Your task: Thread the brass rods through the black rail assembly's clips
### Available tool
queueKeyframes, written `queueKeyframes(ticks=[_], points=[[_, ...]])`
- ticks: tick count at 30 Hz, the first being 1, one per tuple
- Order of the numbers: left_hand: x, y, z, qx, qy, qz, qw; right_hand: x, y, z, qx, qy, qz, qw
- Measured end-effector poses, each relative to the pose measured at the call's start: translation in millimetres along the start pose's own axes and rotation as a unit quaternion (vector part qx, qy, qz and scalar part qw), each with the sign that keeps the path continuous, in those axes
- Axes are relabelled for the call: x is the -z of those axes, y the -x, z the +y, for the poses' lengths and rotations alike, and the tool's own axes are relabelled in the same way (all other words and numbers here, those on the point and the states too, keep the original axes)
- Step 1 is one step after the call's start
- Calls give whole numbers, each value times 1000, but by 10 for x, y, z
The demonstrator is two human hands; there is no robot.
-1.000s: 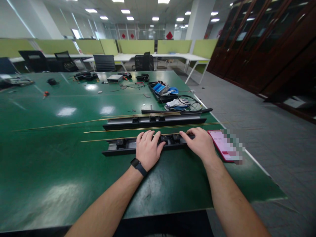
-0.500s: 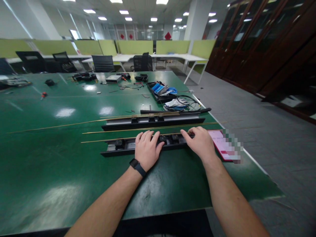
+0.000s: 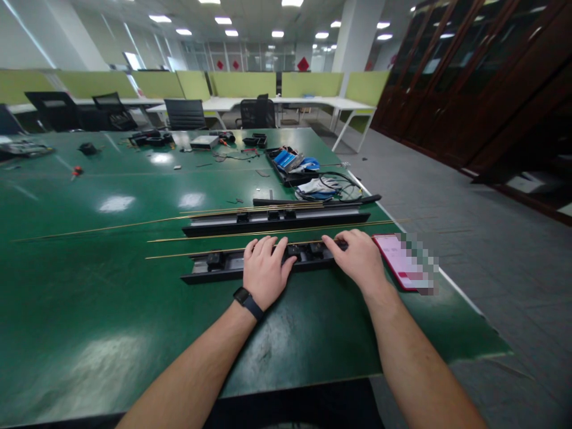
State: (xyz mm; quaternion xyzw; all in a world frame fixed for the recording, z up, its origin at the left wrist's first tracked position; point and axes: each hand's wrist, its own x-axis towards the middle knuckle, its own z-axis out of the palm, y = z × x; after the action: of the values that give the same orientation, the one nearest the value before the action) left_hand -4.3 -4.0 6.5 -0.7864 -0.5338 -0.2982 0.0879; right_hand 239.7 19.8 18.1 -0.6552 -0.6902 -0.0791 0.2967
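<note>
A black channel [image 3: 214,276] with a pale inside lies crosswise in front of me, black blocks [image 3: 215,260] set in it. Along its far side runs a thin brass rod [image 3: 179,256], its left end sticking out past the channel. My left hand [image 3: 266,268], with a dark watch on the wrist, lies closed over the middle of the channel, thumb beside a block. At the channel's right end, my right hand [image 3: 360,259] is closed on the rod, thumb pointing left; its fingertips are partly hidden. Behind lie more brass rods [image 3: 201,237] and a second channel [image 3: 277,225].
A phone [image 3: 393,262] with a lit screen lies right of my right hand, near the green table's [image 3: 134,333] edge. Further back are gloves [image 3: 319,188], cables, a black tray [image 3: 281,170] of blue items, and scattered small parts. A dark cabinet [image 3: 456,95] stands at the right.
My right hand has shifted very slightly left along the channel. My left hand keeps its place, and the whole view has moved a little.
</note>
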Motion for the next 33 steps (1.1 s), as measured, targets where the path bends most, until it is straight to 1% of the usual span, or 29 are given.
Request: queueKeyframes(ticks=[4, 7, 12, 16, 22, 27, 33], points=[[-6, 2, 0, 0, -2, -1, 1000, 19, -17, 35, -20, 29, 0, 999], [-3, 4, 1, 3, 0, -1, 1000, 26, -23, 46, -29, 29, 4, 999], [5, 4, 4, 6, 1, -9, 1000, 15, -9, 14, -17, 0, 3, 1000], [4, 3, 1, 5, -1, -9, 1000, 1, 5, -13, -2, 1, -1, 1000], [8, 0, -2, 4, -1, -9, 1000, 20, -8, -4, -16, 19, -9, 1000], [18, 4, -4, 5, 4, -7, 1000, 35, -21, 19, -32, 22, -1, 999], [10, 11, -11, 7, 5, -7, 1000, 15, -7, 11, -18, 7, 5, 1000]])
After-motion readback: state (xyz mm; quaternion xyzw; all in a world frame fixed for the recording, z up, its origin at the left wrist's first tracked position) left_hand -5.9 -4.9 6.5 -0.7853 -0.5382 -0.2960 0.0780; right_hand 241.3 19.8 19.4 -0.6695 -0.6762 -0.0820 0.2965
